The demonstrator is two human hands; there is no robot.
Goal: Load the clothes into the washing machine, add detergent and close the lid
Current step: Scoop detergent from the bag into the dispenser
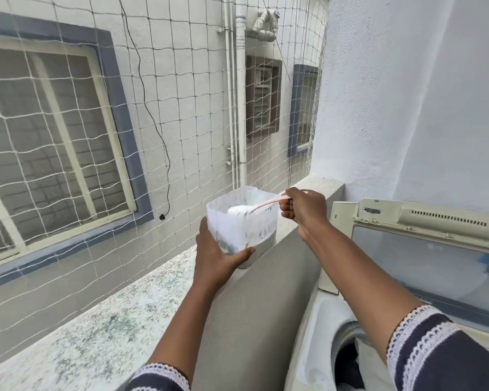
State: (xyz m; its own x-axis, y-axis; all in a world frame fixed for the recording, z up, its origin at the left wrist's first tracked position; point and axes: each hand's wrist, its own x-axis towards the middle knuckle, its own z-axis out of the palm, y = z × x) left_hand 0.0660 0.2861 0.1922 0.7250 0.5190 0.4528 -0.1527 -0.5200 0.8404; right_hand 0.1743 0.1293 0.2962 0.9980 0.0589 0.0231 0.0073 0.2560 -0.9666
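A translucent plastic detergent tub (244, 224) stands on the balcony ledge (130, 300), with white powder inside. My left hand (219, 256) grips the tub's near lower side. My right hand (302, 208) pinches the handle of a pale pink spoon (266, 204), whose bowl carries a heap of white powder (239, 210) just above the tub's rim. The top-loading washing machine (319, 328) sits at the lower right. Its lid (435, 258) stands raised and dark clothes (347, 365) show in the drum.
A white safety net (96, 153) closes off the balcony beyond the ledge. A blue-white wall (407, 108) rises behind the machine. The neighbouring building's windows and drain pipes (237, 108) lie past the net.
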